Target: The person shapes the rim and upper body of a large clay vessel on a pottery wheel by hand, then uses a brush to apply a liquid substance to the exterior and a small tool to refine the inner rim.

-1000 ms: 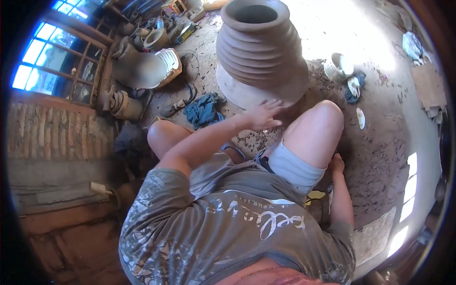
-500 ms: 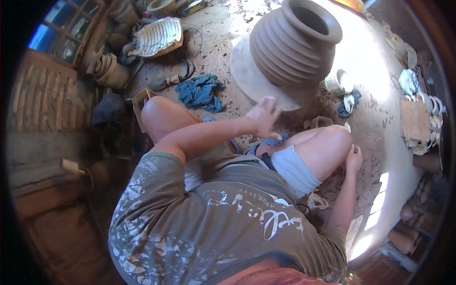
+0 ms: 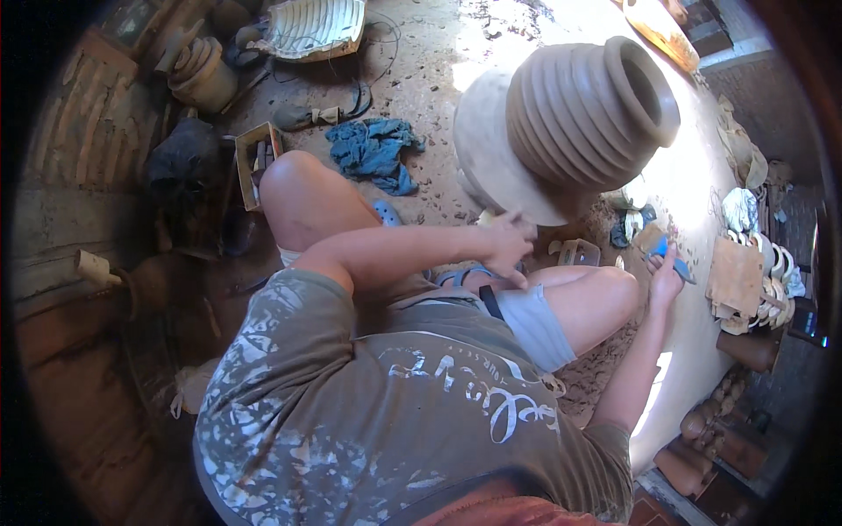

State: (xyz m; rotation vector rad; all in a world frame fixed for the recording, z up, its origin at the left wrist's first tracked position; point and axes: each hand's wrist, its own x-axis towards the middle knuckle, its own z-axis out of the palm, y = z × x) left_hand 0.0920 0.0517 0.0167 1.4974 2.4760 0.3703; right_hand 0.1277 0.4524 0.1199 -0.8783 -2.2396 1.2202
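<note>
A tall ribbed grey-brown clay pot with a thick rim stands on a round pale wheel head. My left hand is at the near edge of the wheel head, below the pot. Its fingers are apart and somewhat blurred, with nothing visible in them. A small yellowish piece shows beside this hand; I cannot tell whether the two touch. Out to the right, past my knee, my right hand is closed around a blue tool. A tan part shows near its far end.
A crumpled blue cloth lies on the floor left of the wheel. Behind my left knee is an open box. A small clear container sits by my right knee. White curved pieces and a brown board stand at the right.
My left hand has dropped slightly at the wheel's edge. My right hand has come up from beside my knee and now holds the blue tool. The pot appears farther right as the view shifted.
</note>
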